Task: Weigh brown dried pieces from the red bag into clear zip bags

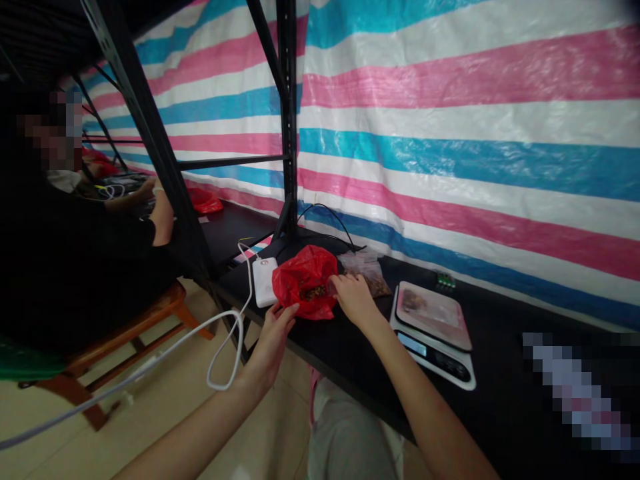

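Note:
A crumpled red plastic bag (300,270) sits with its mouth spread on the black tabletop, small brown pieces (316,291) showing inside. My left hand (274,332) grips its near left rim, thumb on the red plastic. At the right side of the mouth is my right hand (354,299), fingers bent and pressed together; whatever they hold is too small to make out. Just behind that hand lies a clear zip bag (377,283) of brown pieces. A white kitchen scale (457,373) stands to the right, bearing a flat clear bag (435,310) with a little brown content.
A white power bank (263,283) with a looping white cable (237,347) lies left of the red bag. Black rack posts (289,120) rise behind. A small green item (445,281) lies beyond the scale. A co-worker (75,247) sits at left near a wooden stool (150,323).

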Demonstrator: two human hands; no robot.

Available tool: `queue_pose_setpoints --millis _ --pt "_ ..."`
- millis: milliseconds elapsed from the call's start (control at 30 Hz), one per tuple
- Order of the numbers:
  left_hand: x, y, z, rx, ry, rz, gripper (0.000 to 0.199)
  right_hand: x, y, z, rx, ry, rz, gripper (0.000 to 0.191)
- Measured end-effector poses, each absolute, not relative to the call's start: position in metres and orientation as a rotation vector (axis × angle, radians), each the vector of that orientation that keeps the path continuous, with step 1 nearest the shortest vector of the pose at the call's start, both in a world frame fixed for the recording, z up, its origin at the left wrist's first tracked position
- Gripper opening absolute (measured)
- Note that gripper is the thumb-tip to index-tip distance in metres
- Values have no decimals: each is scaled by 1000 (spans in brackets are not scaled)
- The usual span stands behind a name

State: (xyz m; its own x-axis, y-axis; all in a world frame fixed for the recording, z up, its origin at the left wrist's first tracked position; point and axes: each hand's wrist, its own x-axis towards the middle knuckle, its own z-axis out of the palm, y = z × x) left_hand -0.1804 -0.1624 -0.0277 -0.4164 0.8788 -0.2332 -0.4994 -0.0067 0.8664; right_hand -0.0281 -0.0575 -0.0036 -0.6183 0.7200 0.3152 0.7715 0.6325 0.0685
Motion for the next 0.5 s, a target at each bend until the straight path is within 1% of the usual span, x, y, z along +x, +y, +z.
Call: queue_pose_setpoints --millis 167,367,500 --pt "-174 -143 -21 654 1010 1597 35 -31 -55 -8 -1245 -2571 -259 24" --pt "-173 -121 -21 578 1078 1663 19 -32 -54 -13 -1208 -2536 -219 21" --pt "-169 -113 -26 544 1070 1733 20 -37 -58 -10 -1202 -2541 -175 21"
